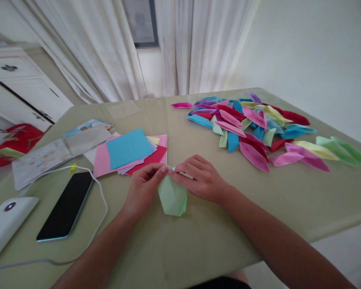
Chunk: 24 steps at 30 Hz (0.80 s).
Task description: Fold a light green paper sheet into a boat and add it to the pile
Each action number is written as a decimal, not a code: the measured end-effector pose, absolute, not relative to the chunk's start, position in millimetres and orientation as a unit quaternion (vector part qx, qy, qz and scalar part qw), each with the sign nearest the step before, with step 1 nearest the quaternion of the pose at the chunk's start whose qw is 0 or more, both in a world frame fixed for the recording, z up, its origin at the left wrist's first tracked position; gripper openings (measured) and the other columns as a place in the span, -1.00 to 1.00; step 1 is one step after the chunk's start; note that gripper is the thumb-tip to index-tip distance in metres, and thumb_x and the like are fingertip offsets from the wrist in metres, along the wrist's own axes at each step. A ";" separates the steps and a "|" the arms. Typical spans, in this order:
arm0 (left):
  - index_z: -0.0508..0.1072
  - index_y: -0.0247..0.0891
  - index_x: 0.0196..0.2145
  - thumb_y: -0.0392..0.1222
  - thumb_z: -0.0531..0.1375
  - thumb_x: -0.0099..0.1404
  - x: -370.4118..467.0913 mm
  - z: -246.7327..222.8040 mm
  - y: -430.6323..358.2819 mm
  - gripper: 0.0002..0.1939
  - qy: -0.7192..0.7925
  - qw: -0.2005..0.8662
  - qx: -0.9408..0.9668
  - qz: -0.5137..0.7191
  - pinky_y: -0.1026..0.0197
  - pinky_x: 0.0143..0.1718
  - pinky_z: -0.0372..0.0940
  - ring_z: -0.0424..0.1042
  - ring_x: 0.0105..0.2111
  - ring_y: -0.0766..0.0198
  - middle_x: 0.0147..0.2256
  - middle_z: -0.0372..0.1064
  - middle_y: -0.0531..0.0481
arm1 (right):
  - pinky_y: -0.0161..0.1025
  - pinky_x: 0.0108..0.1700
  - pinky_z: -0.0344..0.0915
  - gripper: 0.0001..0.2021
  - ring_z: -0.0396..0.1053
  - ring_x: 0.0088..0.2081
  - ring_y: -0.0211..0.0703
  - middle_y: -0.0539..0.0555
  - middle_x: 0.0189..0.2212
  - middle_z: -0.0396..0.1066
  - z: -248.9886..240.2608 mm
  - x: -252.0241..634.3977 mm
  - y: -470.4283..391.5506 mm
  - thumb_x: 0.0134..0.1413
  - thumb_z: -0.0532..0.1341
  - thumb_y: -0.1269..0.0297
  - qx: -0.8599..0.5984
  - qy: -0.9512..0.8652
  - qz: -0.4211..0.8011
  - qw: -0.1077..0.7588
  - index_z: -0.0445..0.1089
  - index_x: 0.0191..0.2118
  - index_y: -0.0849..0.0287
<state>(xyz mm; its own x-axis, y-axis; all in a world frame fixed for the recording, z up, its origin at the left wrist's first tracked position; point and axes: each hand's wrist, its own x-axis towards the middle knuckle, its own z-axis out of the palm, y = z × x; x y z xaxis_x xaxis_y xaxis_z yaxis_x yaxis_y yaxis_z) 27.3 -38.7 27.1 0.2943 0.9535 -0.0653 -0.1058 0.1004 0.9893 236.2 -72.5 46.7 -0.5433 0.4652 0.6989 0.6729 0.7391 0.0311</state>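
Note:
A pale green folded paper (173,196) lies at the middle of the table, its wide end toward me and its far end under my fingers. My left hand (144,184) pinches the paper's far left edge between thumb and fingers. From the right, my right hand (200,178) presses its closed fingers on the far right edge, close beside the left thumb. The fingertips partly hide the far end. Just beyond my left hand is a stack of coloured paper sheets (130,148), with a blue sheet on top.
A pile of folded colourful papers (231,122) spreads over the back right. At the left lie a black-screened phone (66,206), a white cable (104,196), a white device (9,220) and plastic packets (42,160). The table's near edge (255,263) passes under my right forearm.

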 end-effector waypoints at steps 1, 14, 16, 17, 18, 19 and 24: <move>0.64 -0.27 -0.28 0.09 0.47 0.24 27.2 27.7 -38.7 -0.66 0.412 0.616 0.520 0.426 0.35 -0.41 0.29 0.43 -0.42 0.33 -0.39 0.56 0.00 | -0.13 -0.19 0.30 -0.86 0.42 -0.25 -0.15 0.09 -0.25 0.57 46.5 235.6 -72.3 0.44 0.22 0.42 -0.333 -0.865 -0.135 0.351 0.55 -0.10 0.13; 0.60 -0.24 -0.28 0.08 0.43 0.30 26.0 31.4 -35.8 -0.69 0.410 0.562 0.543 0.470 0.32 -0.37 0.30 0.40 -0.39 0.31 -0.36 0.52 0.01 | -0.29 -0.19 0.43 -0.90 0.45 -0.30 -0.25 0.04 -0.25 0.50 42.4 225.7 -70.6 0.35 0.26 0.45 -0.384 -0.738 0.231 0.505 0.51 -0.10 0.16; 0.62 -0.25 -0.29 0.08 0.43 0.28 26.1 34.5 -36.2 -0.69 0.415 0.531 0.569 0.472 0.31 -0.36 0.31 0.42 -0.38 0.29 -0.35 0.53 0.00 | -0.27 -0.18 0.43 -0.85 0.46 -0.28 -0.23 0.06 -0.24 0.49 40.2 227.4 -70.1 0.35 0.23 0.48 -0.382 -0.756 0.206 0.490 0.51 -0.08 0.15; 0.62 -0.25 -0.29 0.08 0.43 0.27 26.1 35.1 -36.4 -0.68 0.418 0.524 0.573 0.472 0.31 -0.37 0.31 0.42 -0.38 0.29 -0.36 0.53 -0.01 | -0.26 -0.16 0.44 -0.83 0.47 -0.25 -0.21 0.08 -0.22 0.50 38.8 228.7 -69.8 0.36 0.21 0.48 -0.379 -0.769 0.187 0.480 0.51 -0.06 0.15; 0.61 -0.25 -0.30 0.09 0.43 0.27 26.1 34.9 -36.6 -0.67 0.420 0.523 0.570 0.474 0.30 -0.39 0.30 0.41 -0.40 0.29 -0.37 0.53 -0.01 | -0.24 -0.14 0.44 -0.82 0.48 -0.22 -0.19 0.10 -0.19 0.51 37.6 230.2 -69.5 0.37 0.20 0.48 -0.375 -0.782 0.166 0.470 0.52 -0.05 0.14; 0.61 -0.25 -0.30 0.10 0.42 0.28 26.3 34.2 -36.7 -0.67 0.421 0.527 0.564 0.476 0.31 -0.40 0.29 0.39 -0.42 0.30 -0.38 0.53 0.00 | -0.23 -0.11 0.45 -0.81 0.49 -0.19 -0.17 0.13 -0.17 0.52 36.5 231.5 -69.4 0.38 0.18 0.47 -0.370 -0.794 0.143 0.461 0.52 -0.04 0.14; 0.59 -0.25 -0.31 0.11 0.42 0.27 27.5 32.9 -36.9 -0.66 0.416 0.541 0.553 0.477 0.32 -0.43 0.26 0.36 -0.45 0.33 -0.40 0.50 0.02 | -0.23 -0.11 0.45 -0.79 0.51 -0.20 -0.18 0.13 -0.18 0.55 38.5 231.4 -71.7 0.34 0.18 0.48 -0.364 -0.791 0.137 0.472 0.55 -0.06 0.16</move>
<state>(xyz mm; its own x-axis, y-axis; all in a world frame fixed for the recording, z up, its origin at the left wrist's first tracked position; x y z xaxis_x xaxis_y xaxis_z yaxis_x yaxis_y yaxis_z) 27.5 -36.9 32.9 0.1988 0.9770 0.0771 -0.0556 -0.0673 0.9962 231.4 -71.7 38.5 -0.2889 0.7047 0.6480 0.4467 0.6979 -0.5598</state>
